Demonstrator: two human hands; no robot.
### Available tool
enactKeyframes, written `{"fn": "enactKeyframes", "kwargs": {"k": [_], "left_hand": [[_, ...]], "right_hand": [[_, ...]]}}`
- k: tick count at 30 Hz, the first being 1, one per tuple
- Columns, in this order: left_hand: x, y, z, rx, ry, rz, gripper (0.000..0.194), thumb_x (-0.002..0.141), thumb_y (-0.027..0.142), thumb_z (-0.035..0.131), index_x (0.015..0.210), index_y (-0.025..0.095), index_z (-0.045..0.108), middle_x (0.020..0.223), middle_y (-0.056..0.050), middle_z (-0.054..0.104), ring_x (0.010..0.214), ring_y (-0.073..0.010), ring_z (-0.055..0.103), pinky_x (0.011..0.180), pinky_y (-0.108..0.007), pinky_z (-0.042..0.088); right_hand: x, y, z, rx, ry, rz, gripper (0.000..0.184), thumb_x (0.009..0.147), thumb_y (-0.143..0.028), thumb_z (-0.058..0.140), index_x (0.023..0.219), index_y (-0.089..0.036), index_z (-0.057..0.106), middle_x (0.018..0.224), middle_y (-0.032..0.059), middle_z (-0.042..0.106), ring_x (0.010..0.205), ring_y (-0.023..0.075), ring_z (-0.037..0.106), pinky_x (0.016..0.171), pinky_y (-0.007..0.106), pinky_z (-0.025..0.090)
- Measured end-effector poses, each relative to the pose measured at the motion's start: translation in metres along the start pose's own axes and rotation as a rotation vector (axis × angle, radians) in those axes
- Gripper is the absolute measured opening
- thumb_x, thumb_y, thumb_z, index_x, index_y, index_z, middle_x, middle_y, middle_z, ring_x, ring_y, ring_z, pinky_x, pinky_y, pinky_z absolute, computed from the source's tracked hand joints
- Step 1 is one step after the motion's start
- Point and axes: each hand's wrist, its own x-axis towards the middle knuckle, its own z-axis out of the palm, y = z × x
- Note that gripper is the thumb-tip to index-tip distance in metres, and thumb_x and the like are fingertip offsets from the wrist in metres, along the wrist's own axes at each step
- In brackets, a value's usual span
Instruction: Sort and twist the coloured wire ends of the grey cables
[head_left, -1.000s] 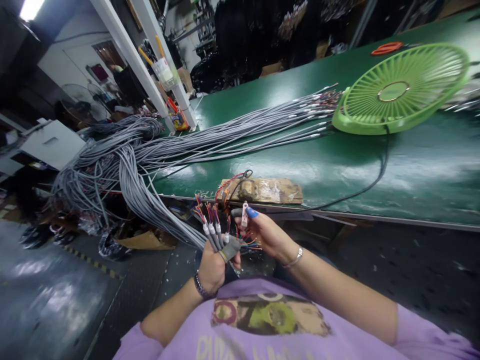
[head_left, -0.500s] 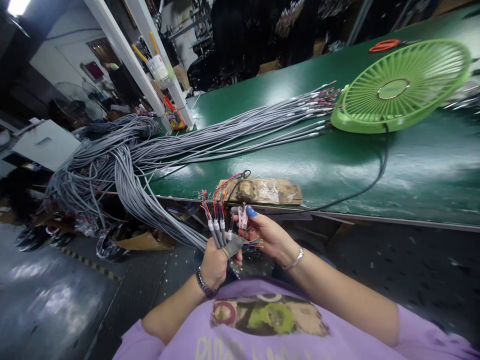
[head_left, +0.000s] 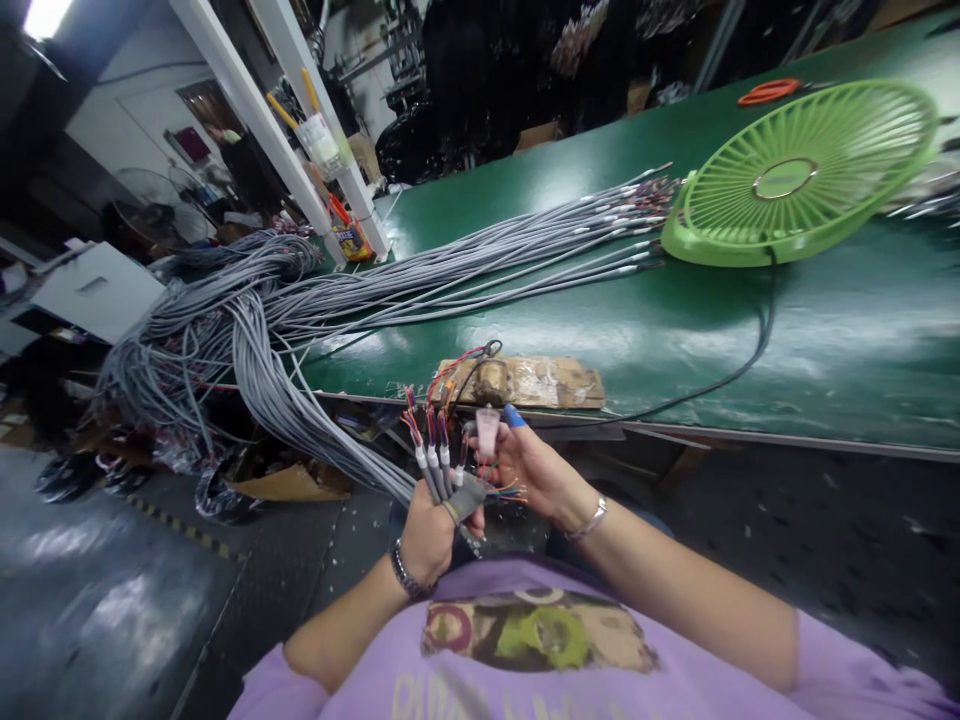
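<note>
My left hand (head_left: 427, 535) is closed around the ends of several grey cables (head_left: 439, 465), whose stripped coloured wires fan upward. A grey finger cot covers its thumb. My right hand (head_left: 536, 468) pinches a small pale pink connector (head_left: 487, 430) between thumb and fingers, right beside the cable tips. More coloured wire ends (head_left: 504, 490) stick out between the two hands. Both hands hover just below the near edge of the green table (head_left: 675, 330).
A big bundle of grey cables (head_left: 465, 270) runs across the table and droops off its left end. A lime green fan (head_left: 802, 175) lies at the right with its black cord. A taped wooden block (head_left: 525, 382) sits at the table edge. White posts stand behind.
The right hand has turned the pink connector slightly and raised its blue-nailed finger. The left hand keeps its hold on the cable ends, almost still.
</note>
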Motion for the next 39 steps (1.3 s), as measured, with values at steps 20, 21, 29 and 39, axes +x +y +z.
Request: {"fn": "enactKeyframes", "kwargs": {"k": [20,21,29,39], "left_hand": [[0.004,-0.005,0.014,-0.058,0.111,0.055,0.046,0.06,0.058,0.076,0.056,0.016,0.057,0.045,0.001,0.055,0.04,-0.0099,0.048,0.041,-0.022,0.042],[0.004,-0.004,0.015,-0.061,0.121,0.048,0.047,0.059,0.058,0.077,0.056,0.016,0.057,0.046,0.001,0.055,0.04,-0.01,0.048,0.041,-0.022,0.043],[0.004,-0.013,0.012,-0.07,0.129,0.039,0.044,0.061,0.055,0.077,0.057,0.016,0.058,0.047,0.001,0.056,0.041,-0.0094,0.049,0.042,-0.022,0.043],[0.002,-0.019,0.008,-0.084,0.099,0.019,0.043,0.06,0.054,0.078,0.06,0.015,0.059,0.048,0.001,0.058,0.04,-0.0094,0.05,0.042,-0.022,0.044]], "right_hand": [[0.008,0.003,0.006,0.131,0.029,0.005,0.021,0.078,-0.038,0.073,0.072,-0.018,0.069,0.067,-0.0003,0.069,0.055,0.0097,0.058,0.055,0.021,0.047],[0.009,0.003,0.006,0.151,0.029,0.002,0.021,0.078,-0.037,0.073,0.072,-0.018,0.069,0.067,-0.0007,0.07,0.054,0.0093,0.059,0.054,0.021,0.047],[0.015,0.009,-0.003,0.231,-0.077,-0.033,0.021,0.071,-0.035,0.08,0.073,-0.016,0.07,0.067,-0.0007,0.073,0.049,0.0099,0.062,0.051,0.021,0.052],[0.012,0.01,-0.006,0.214,-0.087,-0.024,0.028,0.08,-0.045,0.069,0.079,-0.017,0.069,0.073,0.0012,0.073,0.057,0.0102,0.064,0.057,0.021,0.054]]}}
